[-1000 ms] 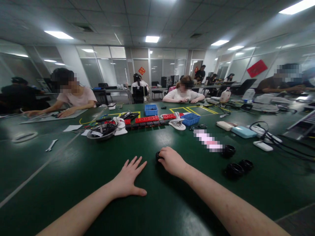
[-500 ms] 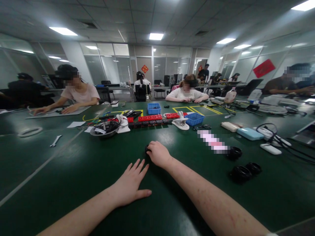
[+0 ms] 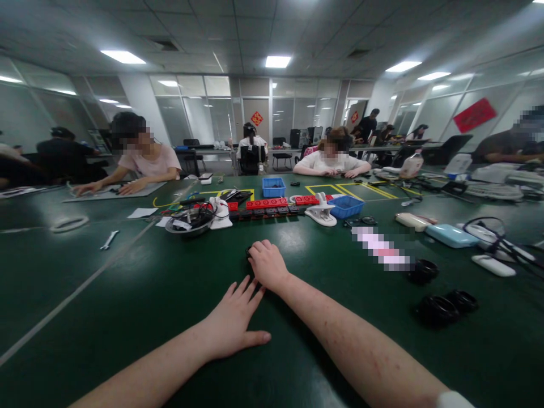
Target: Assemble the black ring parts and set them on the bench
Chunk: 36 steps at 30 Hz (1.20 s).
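Note:
With fingers curled down, my right hand [image 3: 268, 265] grips a small black part [image 3: 248, 256] on the green table; most of the part is hidden under the hand, so its kind does not show. My left hand [image 3: 233, 320] holds nothing and lies palm down, fingers spread, just nearer to me. Its fingertips reach up to the right hand and the black part; whether they touch is unclear. Off to the right stand several black, hollow, ring-like parts [image 3: 437, 309].
Farther back are a metal bowl of cables [image 3: 189, 229], a red power strip [image 3: 267, 204], a white clip-like stand [image 3: 322, 212] and blue bins [image 3: 346, 207]. A wrench [image 3: 109, 240] lies left. A light-blue case [image 3: 451, 235] lies right. Other people sit across the table.
The view has turned slightly left. My right hand and the black part have shifted a little left over the table, closer to the left hand's fingertips. My left hand stays spread.

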Motion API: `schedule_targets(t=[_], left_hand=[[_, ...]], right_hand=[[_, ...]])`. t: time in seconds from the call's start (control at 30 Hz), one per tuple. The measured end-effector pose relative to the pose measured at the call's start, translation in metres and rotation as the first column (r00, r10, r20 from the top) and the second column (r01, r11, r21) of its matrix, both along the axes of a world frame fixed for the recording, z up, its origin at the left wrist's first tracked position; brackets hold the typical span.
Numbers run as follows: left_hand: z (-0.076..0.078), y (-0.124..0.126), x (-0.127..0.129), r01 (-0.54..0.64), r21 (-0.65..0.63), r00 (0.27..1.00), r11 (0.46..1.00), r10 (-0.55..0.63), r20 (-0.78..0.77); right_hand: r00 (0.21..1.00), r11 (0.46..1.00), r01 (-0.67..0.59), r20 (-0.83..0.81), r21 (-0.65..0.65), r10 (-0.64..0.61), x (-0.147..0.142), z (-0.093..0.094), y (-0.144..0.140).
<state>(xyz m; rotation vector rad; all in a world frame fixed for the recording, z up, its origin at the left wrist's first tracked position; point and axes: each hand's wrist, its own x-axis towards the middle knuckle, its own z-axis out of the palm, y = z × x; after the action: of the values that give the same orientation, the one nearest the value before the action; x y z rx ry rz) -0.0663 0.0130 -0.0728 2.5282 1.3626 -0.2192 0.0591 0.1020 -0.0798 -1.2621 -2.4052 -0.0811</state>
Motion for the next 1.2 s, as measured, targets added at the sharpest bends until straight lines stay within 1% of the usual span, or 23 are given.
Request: schedule_targets(t=[0.13,0.37,0.5,0.63,0.8,1.03,1.2], left_hand=[[-0.002,0.002,0.0,0.002,-0.009,1.0,1.0,-0.002,0.012],[0.003,0.004,0.0,-0.01,-0.071,1.0,0.997,0.011,0.013],[0.007,0.004,0.001,-0.016,-0.098,1.0,0.995,0.016,-0.008],[0.005,0.005,0.001,-0.016,-0.099,1.0,0.995,0.016,-0.005],[0.002,0.006,-0.001,-0.003,-0.068,1.0,0.998,0.004,0.005],[0.005,0.004,0.0,-0.006,-0.068,1.0,0.998,0.005,-0.013],[0.004,0.004,0.0,-0.006,-0.065,1.0,0.998,0.008,0.019]], right_hand=[[0.997,1.0,0.006,-0.08,0.017,-0.004,-0.003,-0.004,0.01],[0.973,0.999,-0.029,-0.229,-0.038,0.019,-0.02,-0.017,0.039],[0.948,0.998,-0.043,-0.319,-0.053,0.024,-0.03,-0.021,0.044],[0.924,0.996,-0.063,-0.381,-0.07,0.032,-0.03,-0.02,0.043],[0.916,0.992,-0.067,-0.401,-0.103,0.02,-0.028,-0.02,0.042],[0.933,0.988,-0.058,-0.359,-0.143,0.003,-0.037,-0.026,0.048],[0.937,0.986,-0.061,-0.35,-0.158,0.002,-0.038,-0.026,0.047]])
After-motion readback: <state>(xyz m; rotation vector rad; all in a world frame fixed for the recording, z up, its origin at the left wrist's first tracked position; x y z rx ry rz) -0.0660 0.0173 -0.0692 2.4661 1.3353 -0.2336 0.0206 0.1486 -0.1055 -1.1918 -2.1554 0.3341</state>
